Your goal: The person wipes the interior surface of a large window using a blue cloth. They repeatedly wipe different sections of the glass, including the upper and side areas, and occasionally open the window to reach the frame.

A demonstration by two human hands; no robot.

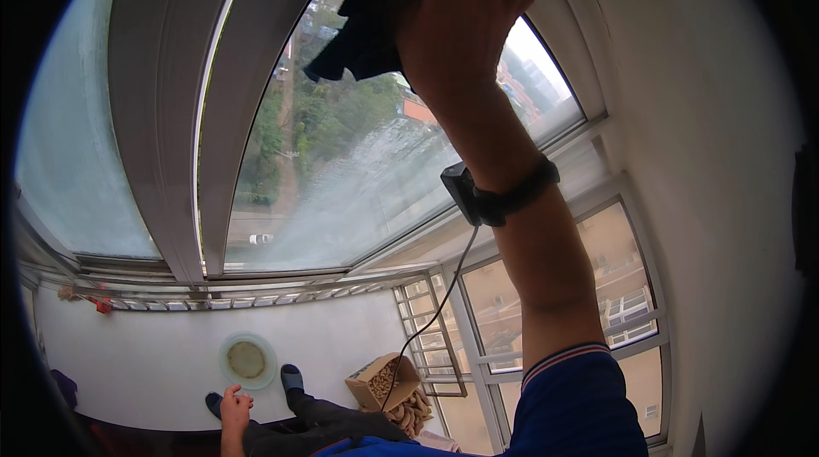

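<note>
My right hand (470, 16) is raised to the upper part of the window and grips a dark cloth (368, 28) that hangs down in folds. Behind the cloth, the window pane (358, 169) is streaked and hazy in its lower part, with trees and buildings visible through it. A black device on a strap (477, 195) circles my right wrist, and a thin cable runs down from it. Low in the view, my left hand (237, 409) hangs in front of my legs, fingers partly apart and holding nothing.
A basin (265, 377) holding murky liquid stands on the white floor near my slippers (292, 377). To its right sits a cardboard box (368, 390) of peanut-like items, with root vegetables (409, 412) beside it. Metal bars (425, 329) and more windows line the right side.
</note>
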